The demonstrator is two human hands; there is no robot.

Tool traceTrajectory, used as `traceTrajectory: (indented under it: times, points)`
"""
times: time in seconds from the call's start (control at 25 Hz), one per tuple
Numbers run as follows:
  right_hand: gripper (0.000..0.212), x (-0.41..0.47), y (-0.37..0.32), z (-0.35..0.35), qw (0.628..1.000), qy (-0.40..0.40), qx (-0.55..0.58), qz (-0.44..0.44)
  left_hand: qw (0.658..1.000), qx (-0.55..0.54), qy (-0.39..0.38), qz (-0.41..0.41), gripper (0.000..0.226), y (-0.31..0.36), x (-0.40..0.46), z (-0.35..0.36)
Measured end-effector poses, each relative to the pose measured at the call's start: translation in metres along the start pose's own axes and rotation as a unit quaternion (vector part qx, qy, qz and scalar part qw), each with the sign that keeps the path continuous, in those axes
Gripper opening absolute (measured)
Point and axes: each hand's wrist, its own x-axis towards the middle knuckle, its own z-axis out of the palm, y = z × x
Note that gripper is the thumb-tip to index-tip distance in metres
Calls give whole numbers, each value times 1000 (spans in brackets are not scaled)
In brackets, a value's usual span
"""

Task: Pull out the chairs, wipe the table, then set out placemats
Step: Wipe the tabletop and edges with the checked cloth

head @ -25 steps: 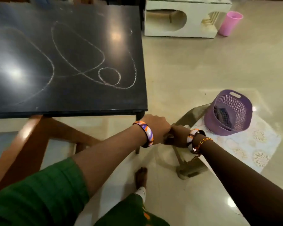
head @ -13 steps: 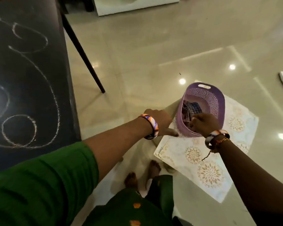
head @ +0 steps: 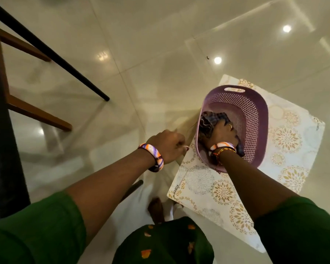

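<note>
A purple perforated basket [head: 255, 115] stands on a stack of white placemats [head: 286, 138] with gold flower prints, which lies on a seat to my right. My right hand [head: 222, 133] is down inside the basket, closed on a dark checked cloth [head: 208, 122]. My left hand [head: 166, 145] hovers by the placemats' left corner with fingers curled; whether it grips the seat's edge is hidden. The black table [head: 6, 149] shows only as a dark edge at the far left.
A black table leg [head: 51, 52] slants across the upper left. Brown wooden chair rungs [head: 36, 113] show under the table. Glossy cream floor tiles [head: 160, 54] lie beyond. My bare foot [head: 155, 208] is below my arms.
My view has swung down and to the right, off the chalk-marked tabletop. My right hand went from the chair back into the basket and closed on the cloth; my left hand stayed near the seat's edge.
</note>
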Motion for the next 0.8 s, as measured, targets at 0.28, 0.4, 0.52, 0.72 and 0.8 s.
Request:
traceTrajectory:
  times: [0.28,0.4,0.52,0.72,0.8]
  points:
    - [53,9,11,-23,994,-60,57,-76,1000,-14,1,-7,26,-5,-1,-3]
    - [33,1,21,-33,987,-16,119,-109,1000,-20,10,-6,27,-4,-11,-7]
    - [13,-13,30,-58,981,38,154,-114,999,-41,10,-18,27,-2,-24,-14]
    - [27,-54,25,-126,962,44,211,-167,976,-205,12,-71,29,11,-47,-36]
    - [14,-76,11,-156,948,-17,246,-203,912,-387,22,-134,41,21,-58,-46]
